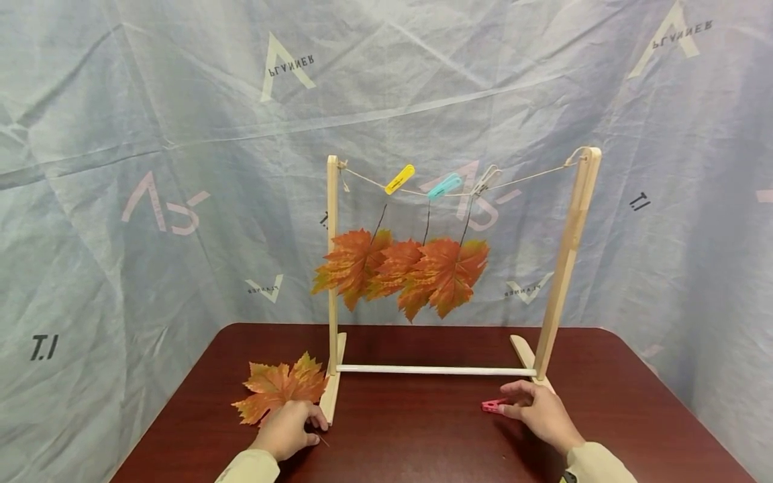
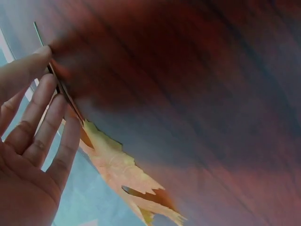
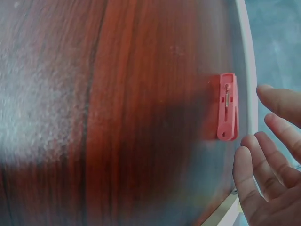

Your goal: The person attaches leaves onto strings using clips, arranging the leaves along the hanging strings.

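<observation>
My left hand (image 1: 288,429) pinches the thin dark stem (image 2: 70,101) of an orange maple leaf (image 1: 278,388) at the table's left side. The stem's end sticks out past the fingertips, and the blade, yellow-green in places, spreads behind the hand. On the right, a red clothespin (image 3: 227,107) lies on the table. My right hand (image 1: 539,410) is beside it with fingers apart; the right wrist view shows a small gap between fingertips and clothespin. Three similar leaves (image 1: 449,272) hang by their stems from a string (image 1: 543,176) under yellow (image 1: 400,180), turquoise (image 1: 444,186) and whitish (image 1: 486,181) clothespins.
A wooden frame with a left post (image 1: 333,268), a right post (image 1: 568,268) and a white crossbar (image 1: 435,370) stands on the dark red table (image 1: 417,429). Its feet reach toward both hands. Grey printed cloth (image 1: 181,282) hangs behind and at the sides.
</observation>
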### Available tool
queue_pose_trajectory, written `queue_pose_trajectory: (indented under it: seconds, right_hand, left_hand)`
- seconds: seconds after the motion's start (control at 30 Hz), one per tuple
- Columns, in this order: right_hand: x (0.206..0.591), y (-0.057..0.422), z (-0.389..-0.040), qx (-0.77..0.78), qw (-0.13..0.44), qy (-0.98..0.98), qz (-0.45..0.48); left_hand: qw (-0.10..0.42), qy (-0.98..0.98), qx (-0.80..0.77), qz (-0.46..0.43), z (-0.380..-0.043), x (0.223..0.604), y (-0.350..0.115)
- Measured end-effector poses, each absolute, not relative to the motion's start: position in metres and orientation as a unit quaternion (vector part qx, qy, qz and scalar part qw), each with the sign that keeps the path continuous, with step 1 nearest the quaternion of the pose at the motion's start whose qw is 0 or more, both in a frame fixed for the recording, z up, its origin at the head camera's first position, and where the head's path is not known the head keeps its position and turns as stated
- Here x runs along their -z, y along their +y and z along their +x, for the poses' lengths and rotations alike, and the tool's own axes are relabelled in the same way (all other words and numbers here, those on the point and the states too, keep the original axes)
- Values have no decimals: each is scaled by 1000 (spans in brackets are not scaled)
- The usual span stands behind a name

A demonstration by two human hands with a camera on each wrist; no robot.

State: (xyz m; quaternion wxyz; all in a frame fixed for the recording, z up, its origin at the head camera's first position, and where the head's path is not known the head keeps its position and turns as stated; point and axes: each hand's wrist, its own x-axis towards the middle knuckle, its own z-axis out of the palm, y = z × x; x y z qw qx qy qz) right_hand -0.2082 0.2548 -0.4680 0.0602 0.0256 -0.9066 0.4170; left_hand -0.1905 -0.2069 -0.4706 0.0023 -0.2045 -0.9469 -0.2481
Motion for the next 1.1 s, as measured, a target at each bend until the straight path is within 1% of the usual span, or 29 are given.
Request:
queue_pose_trajectory:
  seconds: [0.1,0.23,0.5,0.7,0.83,0.97,1.1]
  right_hand:
    - [471,257,-208,-399,68,-914,23]
    - [474,260,-208,-372,72,-925,20]
    - [482,266,-209,-341,49,-939,14]
    - [484,265,-211,-325,50,-944,19]
    - [483,264,-212,-324,51,-944,27]
    - [482,262,-214,-320,60,-945,39]
    - [483,262,-215,-310,74,-947,48]
  left_hand:
    - [-14,-951,233,-203,-190,469,-204]
    - [-22,-954,211,-211,-189,468,-201]
    - [-27,-956,178,-233,-187,470,-196]
    - [-16,-955,167,-244,-188,476,-196]
    - [1,-950,171,-261,-190,479,-195]
    - [20,-946,170,-277,-192,480,-194]
    - [25,-945,167,-280,-193,479,-193]
